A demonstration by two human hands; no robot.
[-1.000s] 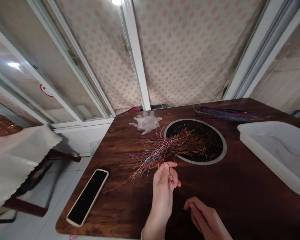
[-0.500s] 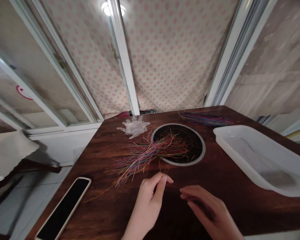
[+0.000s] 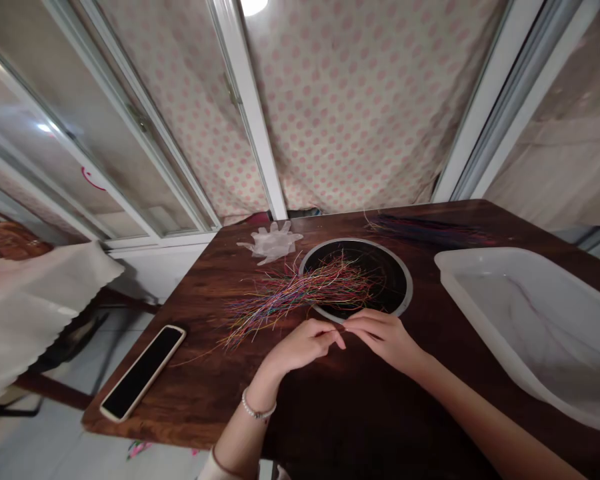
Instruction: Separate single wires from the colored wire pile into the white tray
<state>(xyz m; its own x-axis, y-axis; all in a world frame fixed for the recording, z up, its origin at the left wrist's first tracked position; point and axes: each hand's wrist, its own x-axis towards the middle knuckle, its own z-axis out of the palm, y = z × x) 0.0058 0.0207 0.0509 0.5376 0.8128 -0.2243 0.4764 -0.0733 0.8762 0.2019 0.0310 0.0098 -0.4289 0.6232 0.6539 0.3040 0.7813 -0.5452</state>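
A loose bundle of thin multicoloured wires (image 3: pixel 290 293) lies across the left part of a round black plate with a grey rim (image 3: pixel 405 303), set in the dark wooden table. Just in front of it my left hand (image 3: pixel 313 343), a beaded bracelet on its wrist, has its fingers pinched together; what is between them is too small to make out. My right hand (image 3: pixel 380 337) is pinched too, its fingertips close to those of my left hand at the plate's front rim. Whatever it holds cannot be made out.
A clear plastic glove (image 3: pixel 271 241) lies behind the bundle. Darker wires (image 3: pixel 430 230) are at the back right, and a white tray (image 3: pixel 485 333) with a few strands stands on the right. A phone (image 3: pixel 143 373) lies near the left edge of the table (image 3: pixel 180 413).
Both hands have moved forward towards the plate. My right hand has come left and its fingers have closed, so the fingertips now nearly meet. The view has shifted, showing more floor and cloth at left.
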